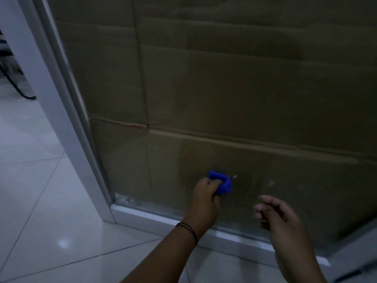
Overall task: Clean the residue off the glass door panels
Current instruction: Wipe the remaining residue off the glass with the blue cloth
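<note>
We saw the left hand [206, 198] clenched round a bunched bright-blue cleaning cloth [221, 182], pressing it flat to the lower part of the clear glass door panel [224, 99]; the wad sat low on the pane, a little above the white bottom frame rail [146, 216], presumably because the pale specks of residue [234, 176] lay just beside it to the right; another whitish patch [271, 182] lay farther right. The cloth was crumpled into a lump with no clear long axis, its face turned toward the glass; we judged the bunching gave a firm pad for rubbing. The right hand [279, 217] hung released near the glass, fingers loosely spread and grasping nothing, perhaps ready to brace; whether it touched the pane we could not tell. Brown corrugated cardboard [244, 78] stood behind the glass; pale glossy floor tiles [40, 201] lay below.
</note>
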The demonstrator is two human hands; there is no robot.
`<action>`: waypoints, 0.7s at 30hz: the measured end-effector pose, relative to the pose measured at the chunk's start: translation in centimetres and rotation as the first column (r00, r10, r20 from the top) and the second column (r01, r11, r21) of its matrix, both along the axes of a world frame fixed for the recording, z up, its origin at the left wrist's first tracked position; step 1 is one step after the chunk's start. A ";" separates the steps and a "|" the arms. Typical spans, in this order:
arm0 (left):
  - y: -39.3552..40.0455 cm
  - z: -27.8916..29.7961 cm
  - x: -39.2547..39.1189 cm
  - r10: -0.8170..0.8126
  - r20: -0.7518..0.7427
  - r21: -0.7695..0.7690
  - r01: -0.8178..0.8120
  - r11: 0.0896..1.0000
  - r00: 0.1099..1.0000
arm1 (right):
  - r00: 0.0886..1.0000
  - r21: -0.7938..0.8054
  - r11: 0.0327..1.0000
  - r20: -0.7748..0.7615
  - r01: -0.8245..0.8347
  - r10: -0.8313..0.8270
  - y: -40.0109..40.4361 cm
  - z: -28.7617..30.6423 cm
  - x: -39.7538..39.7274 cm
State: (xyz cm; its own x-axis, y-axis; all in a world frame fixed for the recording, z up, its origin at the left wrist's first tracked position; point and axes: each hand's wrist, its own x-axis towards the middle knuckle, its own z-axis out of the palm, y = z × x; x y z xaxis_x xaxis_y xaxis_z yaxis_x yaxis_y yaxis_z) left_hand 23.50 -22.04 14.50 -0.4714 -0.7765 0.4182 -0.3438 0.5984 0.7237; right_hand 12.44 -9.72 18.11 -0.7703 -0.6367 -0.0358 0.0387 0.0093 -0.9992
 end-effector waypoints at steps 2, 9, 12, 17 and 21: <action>0.9 0.2 -0.5 0.006 -0.080 0.050 -0.002 0.999 0.997 | 1.000 0.000 1.000 0.009 0.021 -0.021 0.6 0.2 -0.6; -1.3 0.5 5.1 0.447 -0.349 0.210 -0.396 0.894 0.824 | 0.999 -0.035 0.999 0.021 0.028 -0.027 2.2 1.0 -2.0; -3.8 1.2 5.8 0.464 -0.207 0.118 -0.449 0.886 0.861 | 0.998 -0.028 0.999 0.037 0.043 -0.042 3.3 1.1 -2.7; -1.6 0.6 2.0 0.393 -0.082 -0.016 -0.395 0.918 0.916 | 0.995 0.003 0.997 0.065 0.082 -0.082 5.2 1.4 -4.6; 1.6 0.3 -3.1 0.297 -0.109 -0.073 -0.305 0.950 0.949 | 0.991 0.004 0.994 0.075 0.114 -0.114 6.9 1.5 -6.0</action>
